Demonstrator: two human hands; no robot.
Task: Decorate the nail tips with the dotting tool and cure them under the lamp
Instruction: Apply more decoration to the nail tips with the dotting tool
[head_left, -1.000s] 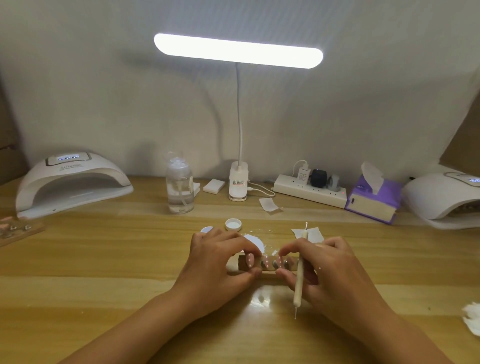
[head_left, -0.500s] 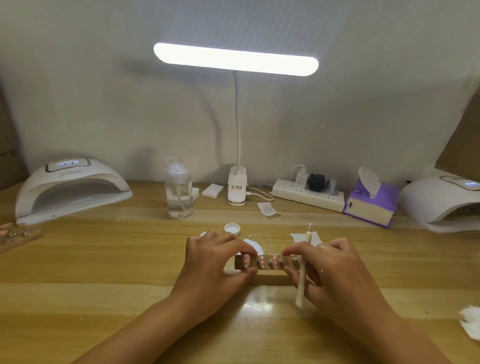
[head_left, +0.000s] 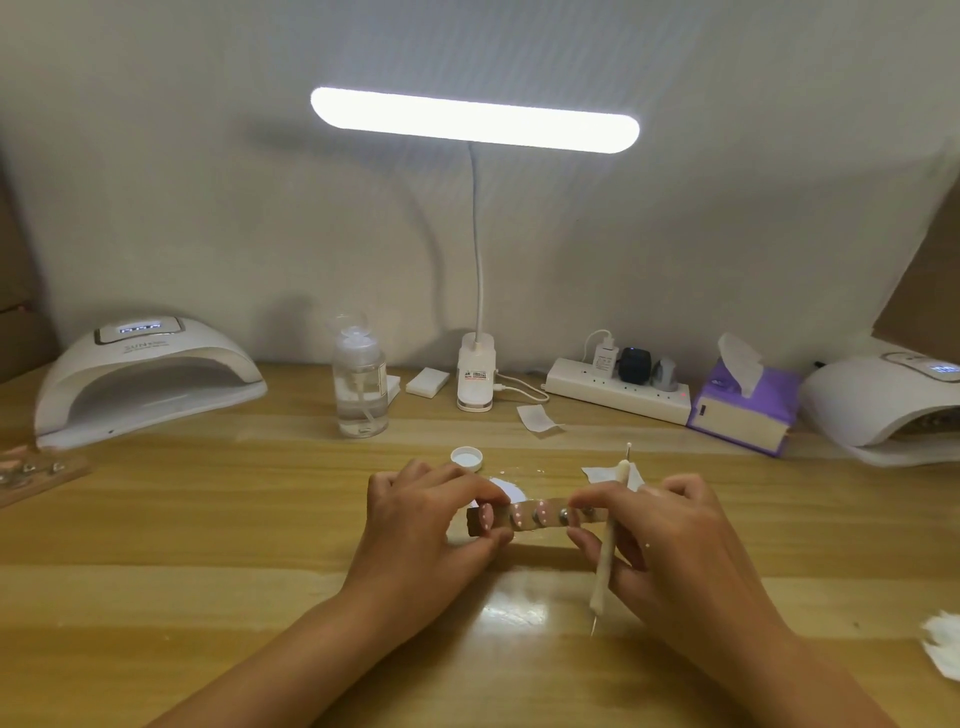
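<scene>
A small wooden strip (head_left: 524, 518) carries several pink nail tips with white dots. My left hand (head_left: 421, 535) pinches its left end between thumb and fingers. My right hand (head_left: 670, 540) pinches the right end and also holds a white dotting tool (head_left: 608, 561), which runs upright through the fingers with a metal point at each end. The strip is raised slightly off the wooden table (head_left: 208, 519). A white curing lamp (head_left: 145, 379) stands at the back left, its opening facing me, and a second curing lamp (head_left: 883, 410) sits at the right edge.
A lit desk lamp (head_left: 475, 374) stands at the back centre, a clear pump bottle (head_left: 359, 384) to its left. A power strip (head_left: 618, 392) and purple tissue box (head_left: 743, 410) are on the right. A white cap (head_left: 466, 458), paper scraps and another nail strip (head_left: 31, 470) lie around.
Both hands have lifted the strip a little and tilted it; it now shows more between them. The view has dipped, so everything sits lower in the frame.
</scene>
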